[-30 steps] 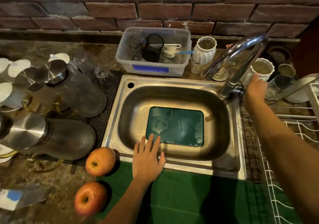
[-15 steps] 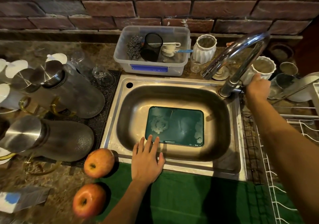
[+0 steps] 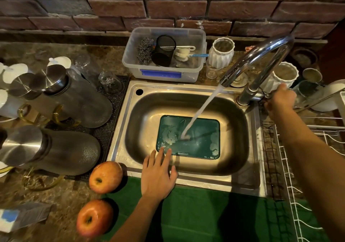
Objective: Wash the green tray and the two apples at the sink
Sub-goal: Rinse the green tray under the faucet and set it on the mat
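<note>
Clear tub [image 3: 164, 73] at counter's back edge holds scourer [image 3: 144, 50], black mesh cup [image 3: 164, 50]. Two white ribbed pots [image 3: 221, 54] right of it. Steel-lidded jugs [image 3: 71, 96] lie left.

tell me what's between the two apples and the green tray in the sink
In the head view, the left hand rests on the sink's front rim, between the apples and the green tray.

Water stream [image 3: 201, 111] from tap [image 3: 259, 62] hits green tray [image 3: 201, 144] in sink [image 3: 186, 181], beyond left hand [image 3: 156, 176] fingertips. Right hand [image 3: 280, 100] grips tap handle. 2 apples [image 3: 105, 177] [image 3: 94, 217] left of the fingers.
</note>
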A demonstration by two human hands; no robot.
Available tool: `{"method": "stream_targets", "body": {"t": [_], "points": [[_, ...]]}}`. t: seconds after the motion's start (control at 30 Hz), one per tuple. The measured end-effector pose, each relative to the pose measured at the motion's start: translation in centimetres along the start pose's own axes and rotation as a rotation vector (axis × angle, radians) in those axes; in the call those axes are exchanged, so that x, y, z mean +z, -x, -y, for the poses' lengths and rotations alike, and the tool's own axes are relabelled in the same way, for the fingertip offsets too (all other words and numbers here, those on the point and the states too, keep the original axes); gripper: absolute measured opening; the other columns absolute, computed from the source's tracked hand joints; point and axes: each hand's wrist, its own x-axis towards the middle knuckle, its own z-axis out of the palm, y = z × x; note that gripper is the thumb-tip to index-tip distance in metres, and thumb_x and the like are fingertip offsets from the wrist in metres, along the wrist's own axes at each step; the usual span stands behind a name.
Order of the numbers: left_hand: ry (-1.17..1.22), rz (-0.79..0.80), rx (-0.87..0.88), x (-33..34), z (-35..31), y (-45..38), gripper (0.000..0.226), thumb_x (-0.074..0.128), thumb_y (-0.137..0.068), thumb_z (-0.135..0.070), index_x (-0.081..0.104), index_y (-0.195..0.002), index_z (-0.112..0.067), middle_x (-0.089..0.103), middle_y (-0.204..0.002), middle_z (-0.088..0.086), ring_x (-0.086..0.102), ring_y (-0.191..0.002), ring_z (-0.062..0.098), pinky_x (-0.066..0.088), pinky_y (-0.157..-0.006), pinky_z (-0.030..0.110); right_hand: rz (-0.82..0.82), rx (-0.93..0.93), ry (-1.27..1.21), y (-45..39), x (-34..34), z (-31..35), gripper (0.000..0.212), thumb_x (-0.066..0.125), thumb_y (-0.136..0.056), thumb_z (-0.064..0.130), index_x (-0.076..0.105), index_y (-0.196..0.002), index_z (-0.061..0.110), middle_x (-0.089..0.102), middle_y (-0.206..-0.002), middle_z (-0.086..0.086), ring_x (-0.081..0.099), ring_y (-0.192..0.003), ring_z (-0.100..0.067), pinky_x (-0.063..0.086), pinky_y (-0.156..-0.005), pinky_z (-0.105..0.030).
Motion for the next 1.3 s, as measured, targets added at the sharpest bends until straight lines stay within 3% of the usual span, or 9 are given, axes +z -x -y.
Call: {"method": "stream_targets", "body": {"t": [0.07,0.2,0.37,0.53,0.7,0.8,0.97,1.1,1.3], "points": [[0.006,0.002,0.011,-0.2,-0.1,0.1,0.063,0.046,-0.091,-0.047,0.044,-0.148,-0.022,0.052,-0.149,0.009,0.048,-0.136,0.033,0.042,-0.108,0.049,0.007,0.038,-0.064,0.6,0.1,-0.4,0.057,0.039,-0.096,0.053,0.055,-0.129,0.009,0.060,-0.108,-0.009,0.057,-0.078,-0.020,0.044,-0.055,-0.031],[0.099,0.026,-0.043,-1.0,-0.6,-0.4,0.063,0.048,-0.091,-0.049,0.042,-0.149,-0.025,0.054,-0.147,0.003,0.054,-0.131,0.025,0.045,-0.105,0.043,-0.046,-0.044,0.004,3.4,0.7,-3.0,0.047,0.038,-0.100,0.034,0.059,-0.125,0.000,0.062,-0.118,-0.022,0.059,-0.108,-0.033,0.045,-0.088,-0.041],[0.694,0.072,-0.384,-2.0,-0.6,-5.4,0.057,0.058,-0.094,-0.023,0.036,-0.148,-0.023,0.050,-0.141,0.006,0.055,-0.123,0.027,0.047,-0.101,0.045,0.102,-0.097,0.171,7.3,2.1,-9.3,0.027,0.043,-0.099,0.012,0.059,-0.120,0.006,0.063,-0.106,-0.012,0.059,-0.102,-0.025,0.047,-0.085,-0.036],[0.829,0.180,-0.609,-1.3,1.3,-11.3,0.053,0.057,-0.095,-0.011,0.040,-0.146,-0.011,0.056,-0.133,0.020,0.056,-0.119,0.038,0.046,-0.103,0.050,0.230,-0.189,0.333,8.9,3.0,-12.5,0.031,0.044,-0.100,0.015,0.059,-0.127,0.010,0.059,-0.103,-0.003,0.056,-0.089,-0.016,0.042,-0.080,-0.032],[0.856,0.298,-0.718,0.4,2.4,-14.4,0.054,0.057,-0.097,-0.016,0.039,-0.148,-0.013,0.057,-0.135,0.019,0.056,-0.120,0.035,0.045,-0.100,0.038,0.432,0.109,0.352,7.3,3.9,-15.8,0.023,0.043,-0.101,0.017,0.063,-0.104,0.006,0.055,-0.081,-0.009,0.051,-0.081,-0.025,0.041,-0.071,-0.037],[0.885,0.314,-0.747,1.2,2.5,-15.3,0.047,0.057,-0.097,-0.018,0.044,-0.142,-0.012,0.059,-0.130,0.018,0.058,-0.112,0.033,0.049,-0.093,0.036,0.488,0.273,0.300,6.7,4.1,-17.2,0.026,0.044,-0.100,0.019,0.063,-0.103,0.003,0.057,-0.089,-0.017,0.050,-0.076,-0.025,0.038,-0.064,-0.033],[1.030,0.296,-0.866,1.7,2.6,-15.8,0.031,0.056,-0.098,-0.019,0.054,-0.127,-0.010,0.060,-0.100,0.009,0.058,-0.079,0.019,0.045,-0.060,0.027,0.523,0.462,0.117,6.6,4.8,-17.9,0.032,0.044,-0.101,0.035,0.066,-0.099,0.011,0.071,-0.086,-0.010,0.065,-0.074,-0.023,0.046,-0.059,-0.030],[1.198,0.326,-0.977,2.0,2.4,-15.0,0.022,0.057,-0.096,-0.022,0.056,-0.117,-0.014,0.062,-0.094,0.011,0.060,-0.078,0.026,0.051,-0.070,0.035,0.550,0.551,0.042,6.6,5.2,-18.1,0.044,0.041,-0.102,0.046,0.061,-0.118,0.011,0.067,-0.101,-0.013,0.063,-0.084,-0.026,0.047,-0.065,-0.036],[1.318,0.227,-1.000,1.9,2.4,-14.1,0.028,0.061,-0.095,-0.021,0.052,-0.120,-0.013,0.061,-0.102,0.014,0.059,-0.085,0.028,0.050,-0.074,0.037,0.576,0.570,0.000,6.8,4.9,-18.3,0.046,0.040,-0.102,0.048,0.066,-0.108,0.011,0.069,-0.103,-0.014,0.064,-0.091,-0.029,0.050,-0.072,-0.039]]}}
